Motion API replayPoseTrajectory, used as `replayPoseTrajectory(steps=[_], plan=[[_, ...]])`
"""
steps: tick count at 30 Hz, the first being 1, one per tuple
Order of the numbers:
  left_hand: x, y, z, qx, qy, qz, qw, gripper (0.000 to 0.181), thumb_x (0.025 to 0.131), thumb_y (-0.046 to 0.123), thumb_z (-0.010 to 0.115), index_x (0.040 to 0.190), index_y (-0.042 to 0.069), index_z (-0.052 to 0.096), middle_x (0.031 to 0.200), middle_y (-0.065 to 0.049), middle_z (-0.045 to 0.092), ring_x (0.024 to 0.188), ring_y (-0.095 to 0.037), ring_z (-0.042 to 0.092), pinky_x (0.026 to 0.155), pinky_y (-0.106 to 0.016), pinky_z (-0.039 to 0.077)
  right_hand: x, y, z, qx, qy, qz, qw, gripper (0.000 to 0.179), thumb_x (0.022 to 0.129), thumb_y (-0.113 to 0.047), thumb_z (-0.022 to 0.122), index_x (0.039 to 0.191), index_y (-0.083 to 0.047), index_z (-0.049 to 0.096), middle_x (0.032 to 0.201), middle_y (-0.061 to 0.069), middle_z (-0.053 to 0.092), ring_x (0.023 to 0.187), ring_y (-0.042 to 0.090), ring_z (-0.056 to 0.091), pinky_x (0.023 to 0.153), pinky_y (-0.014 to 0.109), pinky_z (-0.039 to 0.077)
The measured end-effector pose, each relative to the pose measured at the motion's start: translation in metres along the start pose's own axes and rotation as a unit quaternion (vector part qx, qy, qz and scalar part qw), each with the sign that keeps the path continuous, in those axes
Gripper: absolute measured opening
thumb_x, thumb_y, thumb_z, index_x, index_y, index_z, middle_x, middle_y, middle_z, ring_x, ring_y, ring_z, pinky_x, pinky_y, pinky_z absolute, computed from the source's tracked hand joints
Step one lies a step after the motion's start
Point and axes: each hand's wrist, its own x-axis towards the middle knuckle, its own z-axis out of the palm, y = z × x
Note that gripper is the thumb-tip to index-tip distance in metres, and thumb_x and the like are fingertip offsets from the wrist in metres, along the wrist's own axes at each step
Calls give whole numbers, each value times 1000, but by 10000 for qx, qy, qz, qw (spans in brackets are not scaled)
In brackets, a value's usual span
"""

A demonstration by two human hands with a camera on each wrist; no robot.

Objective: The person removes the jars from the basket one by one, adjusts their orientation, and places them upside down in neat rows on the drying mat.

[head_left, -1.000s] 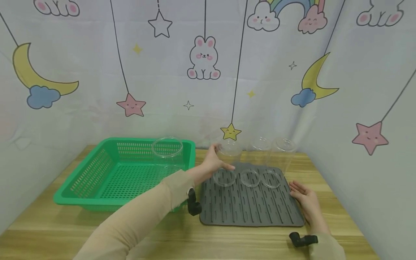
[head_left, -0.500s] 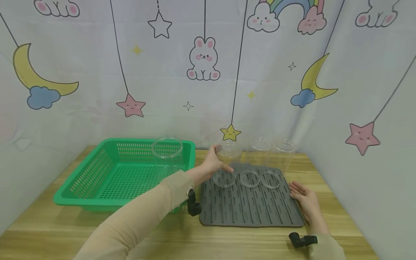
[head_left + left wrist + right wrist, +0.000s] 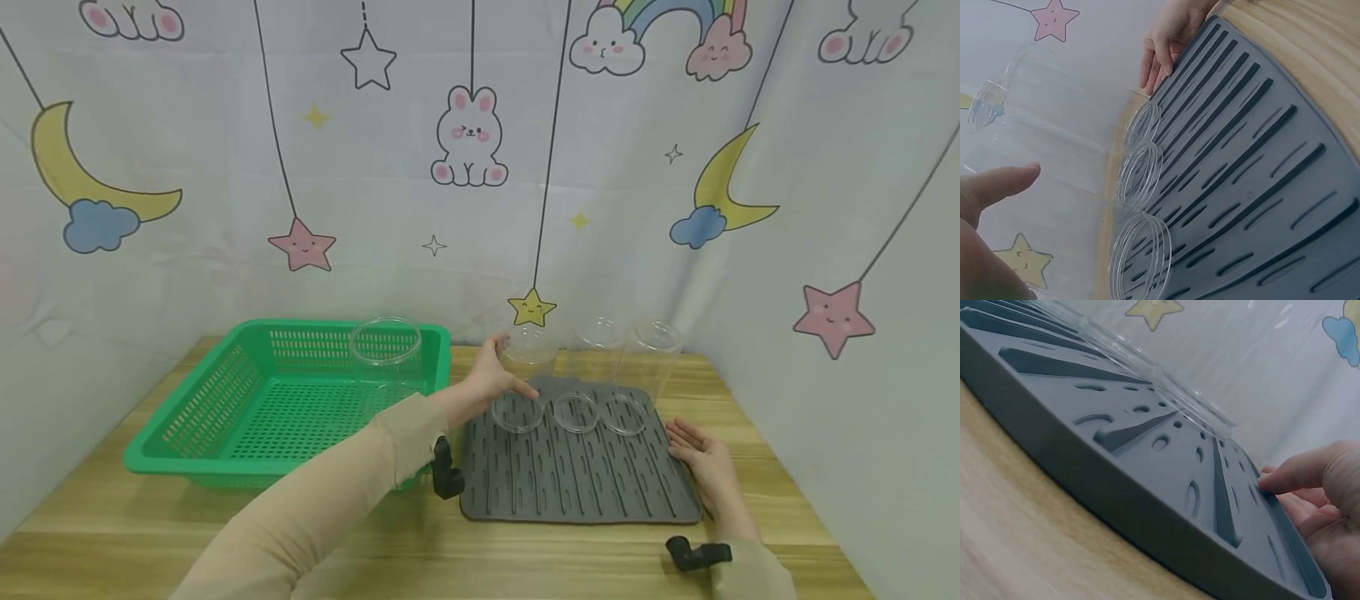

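My left hand (image 3: 491,372) is around the leftmost clear cup (image 3: 528,343), thumb along its near side and fingers behind it. This cup stands on a grey ridged drying mat (image 3: 577,479), seemingly upside down with its rim on the mat. To its right stand two more clear cups, a middle one (image 3: 577,413) and a right one (image 3: 658,335). At the mat's right edge is my right hand (image 3: 705,458), its thumb touching the edge in the right wrist view and its other fingers loosely bent beside it.
A green slotted plastic basket (image 3: 262,481) sits to the left, with another clear cup (image 3: 386,340) at its right side. Everything stands on a wooden table (image 3: 525,562). Behind hangs a white cloth (image 3: 375,167) printed with cartoon figures.
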Motion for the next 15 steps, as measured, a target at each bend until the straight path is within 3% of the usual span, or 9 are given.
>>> replayPoseTrajectory(steps=[9, 15], plan=[[-6, 4, -2, -3, 6, -67, 10000, 121, 66, -10, 84, 158, 13, 10, 164, -13, 14, 149, -35, 17, 116, -50, 32, 1, -1, 0, 13, -34, 60, 10000, 62, 97, 8, 46, 151, 11, 16, 154, 34, 19, 93, -22, 50, 87, 4, 45], [-13, 15, -8, 111, -123, -93, 9998, 124, 66, -8, 85, 158, 15, 5, 165, -11, 12, 150, -33, 16, 118, -49, 28, 3, 2, -1, -19, -9, 19, 10000, 61, 96, 9, 45, 151, 11, 18, 154, 34, 21, 94, -21, 52, 88, 5, 46]])
